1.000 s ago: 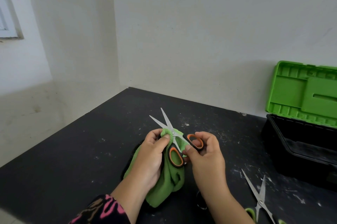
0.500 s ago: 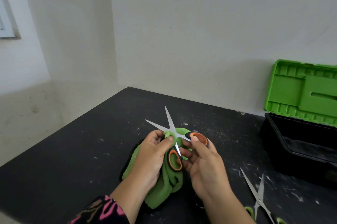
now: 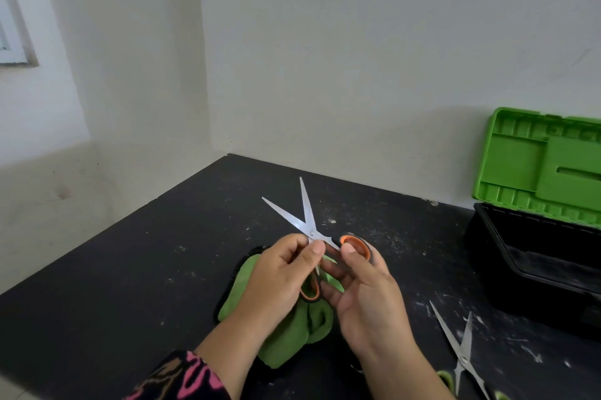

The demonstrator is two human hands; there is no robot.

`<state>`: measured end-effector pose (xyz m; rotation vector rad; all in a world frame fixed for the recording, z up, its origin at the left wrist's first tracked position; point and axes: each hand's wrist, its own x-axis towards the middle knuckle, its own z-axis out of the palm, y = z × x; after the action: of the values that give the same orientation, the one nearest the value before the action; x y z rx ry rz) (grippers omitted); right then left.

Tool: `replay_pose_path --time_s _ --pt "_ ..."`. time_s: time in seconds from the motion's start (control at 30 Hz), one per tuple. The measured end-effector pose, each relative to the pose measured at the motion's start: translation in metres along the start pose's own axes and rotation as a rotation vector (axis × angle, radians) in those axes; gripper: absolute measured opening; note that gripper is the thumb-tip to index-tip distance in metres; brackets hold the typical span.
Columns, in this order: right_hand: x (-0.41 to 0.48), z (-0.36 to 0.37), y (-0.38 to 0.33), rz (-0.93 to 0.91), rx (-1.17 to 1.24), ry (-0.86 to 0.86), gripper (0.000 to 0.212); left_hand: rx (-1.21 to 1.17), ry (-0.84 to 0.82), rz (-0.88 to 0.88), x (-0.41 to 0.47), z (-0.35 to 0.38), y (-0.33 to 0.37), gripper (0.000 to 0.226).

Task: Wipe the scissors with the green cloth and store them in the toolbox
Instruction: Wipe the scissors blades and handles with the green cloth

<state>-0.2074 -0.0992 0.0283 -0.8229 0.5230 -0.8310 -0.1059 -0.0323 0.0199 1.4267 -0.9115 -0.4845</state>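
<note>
Orange-handled scissors [image 3: 305, 216] are held above the black table, blades spread and pointing away from me. My left hand [image 3: 276, 279] pinches them just below the pivot, with the green cloth [image 3: 289, 338] bunched under its palm. My right hand [image 3: 364, 295] grips the orange handle loop at the upper right; the other loop is half hidden between my hands. The toolbox [image 3: 507, 256] stands open at the right, a black tub with its green lid [image 3: 536, 165] leaning back against the wall.
A second pair of scissors [image 3: 461, 354] with green handles lies blades-open on the table at the lower right, in front of the toolbox. The black table [image 3: 130, 269] is scratched and speckled white. Walls close it in at the back.
The scissors have slid forward out of the cloth, so more of both blades shows. My left fingers now pinch near the pivot, and the cloth has dropped below the hands.
</note>
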Motion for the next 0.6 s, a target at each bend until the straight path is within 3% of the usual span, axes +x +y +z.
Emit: replay_pose_path --time_s 0.2,0.33,0.43,0.53,0.6 --pt "0.001 0.0 -0.001 -0.122 -0.244 -0.024 0.015 -0.214 0.152 -0.083 0.012 -0.023 0.001 0.019" --pt "0.009 -0.008 -0.001 -0.323 -0.948 0.072 0.018 -0.292 0.164 -0.172 0.018 -0.055 0.001 0.021" --pt "0.013 -0.006 0.008 -0.364 -1.315 -0.047 0.041 -0.236 0.141 -0.215 0.017 -0.067 0.001 0.024" --pt "0.015 -0.002 0.017 -0.298 -1.447 -0.115 0.046 -0.174 0.053 -0.253 0.016 -0.071 0.0 0.021" --pt "0.016 -0.002 0.014 -0.259 -1.354 -0.081 0.028 -0.126 -0.03 -0.272 0.016 -0.071 -0.001 0.017"
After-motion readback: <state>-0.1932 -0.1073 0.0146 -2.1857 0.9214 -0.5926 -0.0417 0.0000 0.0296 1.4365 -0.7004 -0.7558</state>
